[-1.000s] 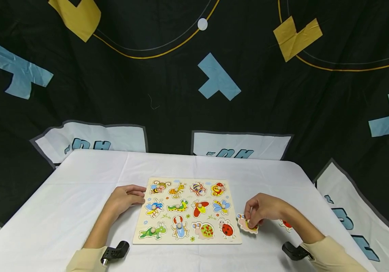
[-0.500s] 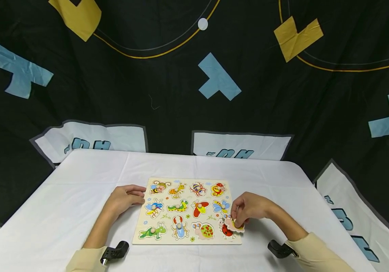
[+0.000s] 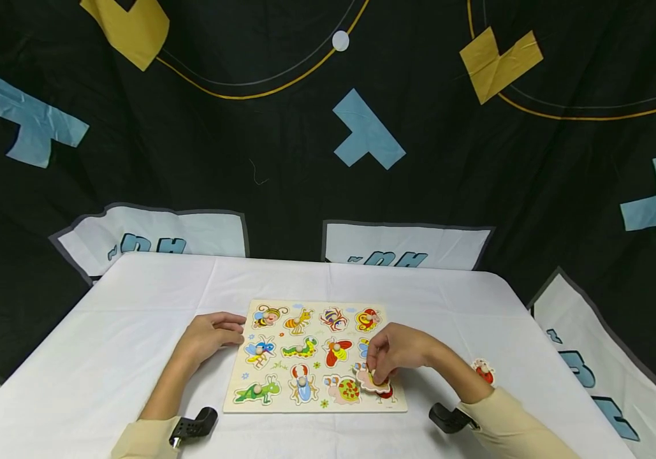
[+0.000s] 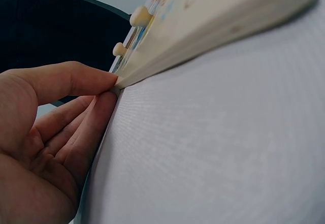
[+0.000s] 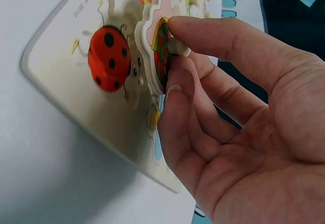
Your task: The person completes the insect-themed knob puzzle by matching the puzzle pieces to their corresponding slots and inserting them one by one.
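Note:
My right hand (image 3: 401, 349) pinches a snail-shaped wooden puzzle piece (image 3: 369, 380) by its small knob, between thumb and fingertips. The right wrist view has the piece (image 5: 150, 31) tilted on edge above the pegboard puzzle (image 3: 282, 407), overlapping the printed ladybug (image 5: 108, 59). Just left of it lies the printed snail (image 3: 343, 389) in the bottom row. At the board's left edge rests my left hand (image 3: 206, 335); in the left wrist view its fingertips (image 4: 109, 83) touch the board's side, fingers relaxed.
A loose ladybug piece (image 3: 483, 370) lies on the white tablecloth (image 3: 150, 306) to the right of the board. Several knobbed insect pieces, such as the green grasshopper (image 3: 259, 390), sit in the board. A dark curtain (image 3: 282, 191) hangs behind the table.
My right hand has carried the snail piece leftward, from beside the board's right edge to over the printed ladybug. The left hand has stayed still.

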Available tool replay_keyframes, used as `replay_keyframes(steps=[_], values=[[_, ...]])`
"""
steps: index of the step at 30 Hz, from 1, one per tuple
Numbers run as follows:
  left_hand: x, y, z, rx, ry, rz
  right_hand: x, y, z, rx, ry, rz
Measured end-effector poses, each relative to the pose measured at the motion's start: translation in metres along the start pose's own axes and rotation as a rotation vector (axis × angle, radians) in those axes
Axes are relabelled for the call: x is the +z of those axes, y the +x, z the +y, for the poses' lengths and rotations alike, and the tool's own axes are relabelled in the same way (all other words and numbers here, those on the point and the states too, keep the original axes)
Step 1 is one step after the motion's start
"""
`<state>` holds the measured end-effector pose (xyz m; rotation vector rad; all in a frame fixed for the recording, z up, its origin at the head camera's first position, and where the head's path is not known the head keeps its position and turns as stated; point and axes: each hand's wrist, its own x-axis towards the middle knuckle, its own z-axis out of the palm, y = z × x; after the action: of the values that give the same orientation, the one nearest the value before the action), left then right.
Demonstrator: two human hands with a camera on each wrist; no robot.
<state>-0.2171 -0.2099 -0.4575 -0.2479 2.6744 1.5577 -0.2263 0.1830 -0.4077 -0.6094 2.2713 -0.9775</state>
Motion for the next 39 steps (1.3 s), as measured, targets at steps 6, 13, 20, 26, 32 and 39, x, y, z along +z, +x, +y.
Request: replay_keyframes(steps=[6,13,20,26,32,39], values=[[0.001,-0.001,0.001,-0.001,0.005,0.0,0.007,0.007,-0.004,-0.018,-0.025,-0.007],[-0.001,-0.001,0.001,-0.001,-0.019,-0.005,0.015,0.015,-0.015,-0.02,-0.05,-0.013],[0.0,-0.001,0.0,-0.004,-0.021,-0.004,0.024,0.023,-0.026,-0.058,-0.036,-0.034],[0.001,-0.001,-0.001,-0.01,-0.002,0.0,0.031,0.027,-0.028,-0.056,-0.013,-0.054],[0.001,-0.001,-0.001,-0.008,0.01,-0.001,0.035,0.028,-0.028,-0.045,-0.018,-0.049],[0.0,0.0,-0.002,-0.006,-0.009,-0.007,0.036,0.029,-0.027,-0.035,-0.009,-0.049]])
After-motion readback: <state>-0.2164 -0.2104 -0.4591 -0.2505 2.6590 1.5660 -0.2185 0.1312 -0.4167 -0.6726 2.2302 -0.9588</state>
